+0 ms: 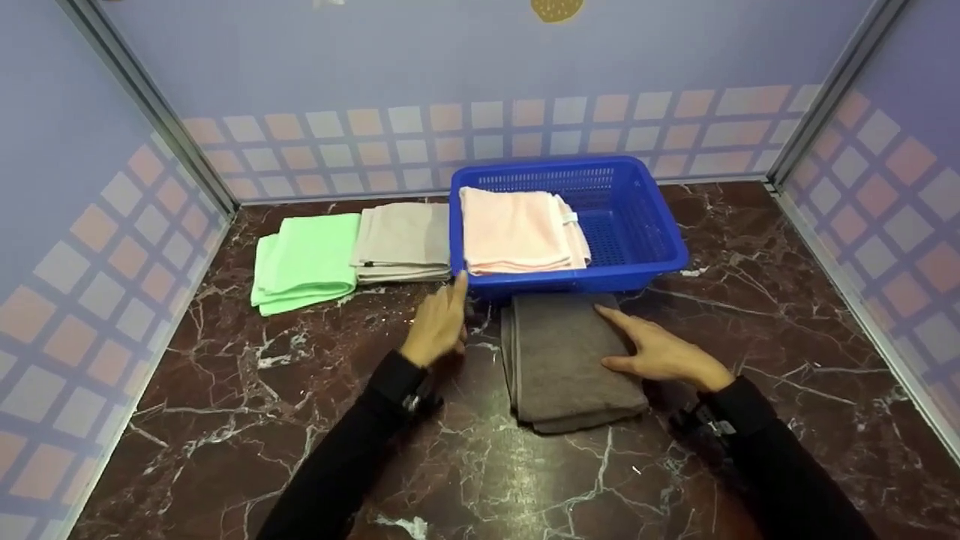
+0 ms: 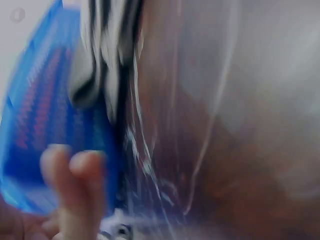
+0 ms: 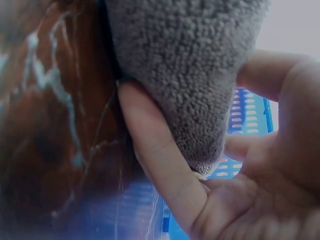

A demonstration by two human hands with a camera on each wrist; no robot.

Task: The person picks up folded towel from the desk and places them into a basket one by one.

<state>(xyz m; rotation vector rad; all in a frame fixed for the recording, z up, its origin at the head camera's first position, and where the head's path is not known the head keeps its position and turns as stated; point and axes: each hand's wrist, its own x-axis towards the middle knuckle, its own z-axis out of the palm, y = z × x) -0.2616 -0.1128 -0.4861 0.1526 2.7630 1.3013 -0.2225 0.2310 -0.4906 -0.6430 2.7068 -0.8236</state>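
Observation:
A folded dark grey-brown towel (image 1: 559, 360) lies on the table just in front of the blue basket (image 1: 637, 267). At the towel's right edge, my right hand (image 1: 667, 352) grips it. The right wrist view shows one finger (image 3: 160, 155) slid between towel and tabletop, with other fingers on the opposite side. My left hand (image 1: 436, 322) is left of the towel, apart from it, beside the basket's front left corner. It holds nothing, and its index finger points forward. Inside the basket's left part sits a folded pale pink towel (image 1: 514, 229). The left wrist view is blurred.
Left of the basket lie a folded beige towel (image 1: 409, 234) and, beyond it, a folded light green towel (image 1: 311, 255). The dark red marbled tabletop (image 1: 247, 420) is bounded by patterned panels (image 1: 337, 142) at the back and both sides.

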